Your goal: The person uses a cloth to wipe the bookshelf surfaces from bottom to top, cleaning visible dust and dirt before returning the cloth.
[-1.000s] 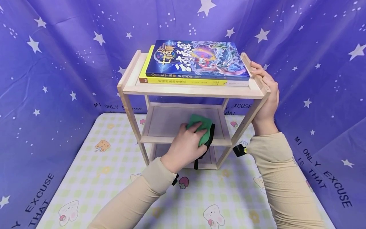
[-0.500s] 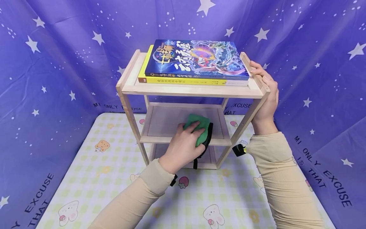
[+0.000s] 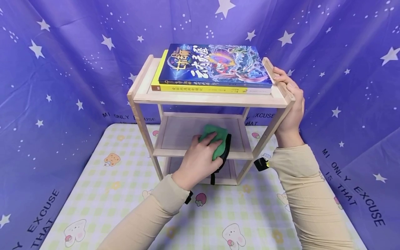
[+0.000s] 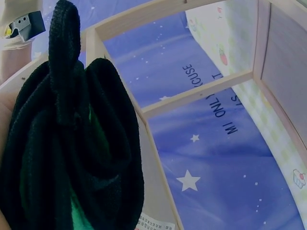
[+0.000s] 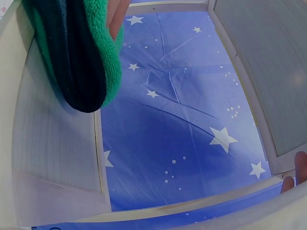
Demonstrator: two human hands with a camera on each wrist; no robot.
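Observation:
My left hand grips a folded green cloth with black edging, against the middle shelf of a small wooden rack. The cloth's dark folds and hanging loop fill the left side of the left wrist view. On the rack's right side, my right hand holds the upper end of the frame, its fingers over the raised side rail. Two of its fingertips show at the right wrist view's lower right corner. My left palm is hidden in the head view.
A blue illustrated book lies on a yellow book on the rack's top. Below the middle shelf is a bottom shelf. The rack stands on a checked tablecloth, with a starry purple curtain around it.
My left hand and the cloth have shifted slightly left along the middle shelf. The right hand keeps its hold on the rack, and the books stay on top.

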